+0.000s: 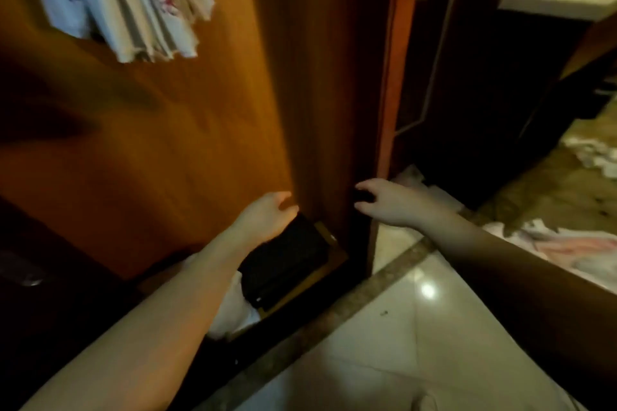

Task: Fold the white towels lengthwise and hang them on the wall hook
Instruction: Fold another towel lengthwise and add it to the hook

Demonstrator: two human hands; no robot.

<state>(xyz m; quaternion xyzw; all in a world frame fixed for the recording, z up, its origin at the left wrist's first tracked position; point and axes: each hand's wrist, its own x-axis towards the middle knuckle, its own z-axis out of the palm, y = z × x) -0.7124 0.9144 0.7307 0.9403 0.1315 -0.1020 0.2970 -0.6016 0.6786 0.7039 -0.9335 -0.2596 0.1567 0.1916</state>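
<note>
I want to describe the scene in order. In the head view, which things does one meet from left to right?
Hanging towels → left hand → black mat → right hand → towels on the floor.

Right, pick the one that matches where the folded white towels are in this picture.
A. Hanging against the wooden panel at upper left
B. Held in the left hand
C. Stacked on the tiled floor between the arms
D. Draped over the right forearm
A: the folded white towels hang against the wooden panel at upper left, while the left hand and right hand are low down and hold no towel.
</note>
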